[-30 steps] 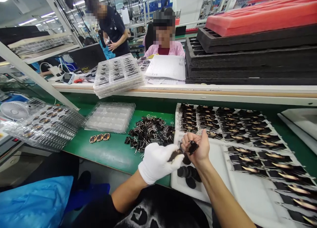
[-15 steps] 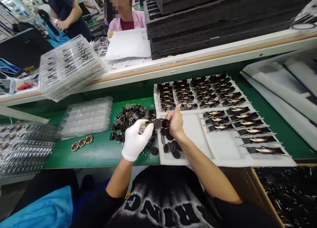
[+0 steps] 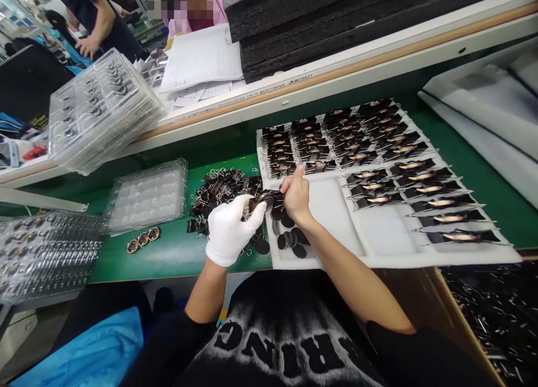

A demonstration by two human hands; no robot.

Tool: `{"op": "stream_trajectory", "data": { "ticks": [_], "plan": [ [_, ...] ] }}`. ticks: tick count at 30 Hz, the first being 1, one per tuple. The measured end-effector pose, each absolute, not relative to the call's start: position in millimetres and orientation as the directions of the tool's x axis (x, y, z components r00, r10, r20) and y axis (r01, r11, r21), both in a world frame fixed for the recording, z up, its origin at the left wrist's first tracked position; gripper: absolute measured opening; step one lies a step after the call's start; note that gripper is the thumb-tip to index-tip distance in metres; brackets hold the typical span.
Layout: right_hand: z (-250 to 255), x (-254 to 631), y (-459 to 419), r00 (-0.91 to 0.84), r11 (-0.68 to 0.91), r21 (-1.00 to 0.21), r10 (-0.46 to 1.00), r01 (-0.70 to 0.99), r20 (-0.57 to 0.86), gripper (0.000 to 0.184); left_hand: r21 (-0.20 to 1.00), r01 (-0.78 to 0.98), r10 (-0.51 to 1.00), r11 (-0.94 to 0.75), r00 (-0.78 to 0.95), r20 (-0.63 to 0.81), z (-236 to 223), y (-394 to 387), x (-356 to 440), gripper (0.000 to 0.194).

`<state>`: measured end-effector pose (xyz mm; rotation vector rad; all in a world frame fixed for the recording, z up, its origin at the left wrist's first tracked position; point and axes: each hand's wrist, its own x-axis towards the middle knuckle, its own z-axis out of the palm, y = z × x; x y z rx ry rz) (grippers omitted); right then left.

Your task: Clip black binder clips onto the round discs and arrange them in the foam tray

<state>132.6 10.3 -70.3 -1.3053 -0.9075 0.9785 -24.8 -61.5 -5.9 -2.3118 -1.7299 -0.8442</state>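
Observation:
My left hand [image 3: 231, 230], in a white glove, pinches a small dark round piece with a gold-coloured rim [image 3: 263, 198] between thumb and fingers. Bare and closed, my right hand [image 3: 296, 199] has its thumb raised and grips a black binder clip [image 3: 277, 197] against that piece. The fingers partly hide both. Just beyond my left hand lies a heap of black binder clips [image 3: 222, 188]. Black discs [image 3: 290, 238] lie below my right hand, in a white foam tray [image 3: 336, 207]. Rows of clipped gold-edged pieces [image 3: 357, 137] fill much of that tray.
Left on the green bench are several gold-rimmed round pieces [image 3: 143, 240], a clear plastic tray [image 3: 147, 193] and stacked filled trays [image 3: 46, 258]. Another tray stack [image 3: 98, 109] overhangs the shelf edge [image 3: 290, 92]. A box of binder clips [image 3: 496, 314] stands lower right. Two people are across the shelf.
My view has tilted down and swung right. The two hands have come together, bringing the binder clip against the round piece. A disc on the bench beside the tray has come into view.

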Motion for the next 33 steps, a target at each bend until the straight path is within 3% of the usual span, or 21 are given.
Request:
{"op": "stream_trajectory", "data": {
  "ticks": [11, 15, 19, 23, 25, 26, 29, 30, 33],
  "plan": [
    [-74.9, 131.8, 8.7, 0.308, -0.012, -0.997, 0.951, -0.070, -0.033, 0.088, 0.290, 0.906, 0.909, -0.308, 0.191, 0.370, -1.8, -56.6, -24.3, 0.033],
    [-69.7, 137.2, 5.8, 0.249, -0.063, -0.989, 0.964, -0.137, -0.096, 0.087, 0.392, 0.866, 0.936, -0.311, 0.208, 0.284, 0.4, -57.0, -29.3, 0.033],
    [-52.1, 157.7, -5.2, -0.063, -0.277, -0.902, 0.960, -0.330, -0.272, 0.086, 0.480, 0.793, 0.921, -0.374, 0.257, 0.294, 1.2, -55.5, -38.7, 0.034],
    [-36.1, 181.4, -23.1, -0.427, -0.581, -0.786, 0.778, -0.213, -0.460, 0.088, 0.240, 0.717, 0.735, -0.654, 0.528, 0.427, 1.0, -48.1, -47.1, 0.030],
    [-32.8, 187.2, -32.3, -0.404, -0.515, -0.837, 0.816, -0.185, -0.413, 0.078, 0.174, 0.656, 0.659, -0.735, 0.628, 0.414, 0.9, -46.3, -48.2, 0.028],
    [-32.1, 188.7, -36.6, -0.333, -0.424, -0.883, 0.877, -0.199, -0.346, 0.072, 0.199, 0.637, 0.654, -0.745, 0.640, 0.403, 0.9, -46.8, -47.5, 0.032],
    [-31.5, 191.7, -48.5, -0.062, -0.092, -0.977, 0.995, -0.191, -0.082, 0.059, 0.482, 0.587, 0.757, -0.650, 0.556, 0.342, 3.1, -52.9, -40.0, 0.068],
    [-31.4, 193.4, -52.2, 0.001, -0.011, -0.987, 1.000, -0.158, -0.011, 0.056, 0.596, 0.562, 0.805, -0.573, 0.523, 0.281, 5.1, -55.6, -35.7, 0.072],
    [-31.7, 201.9, -62.9, 0.092, 0.135, -0.991, 0.987, 0.007, 0.135, 0.048, 0.776, 0.555, 0.877, -0.300, 0.480, -0.004, 14.3, -61.1, -19.0, 0.054]
  ]
}}
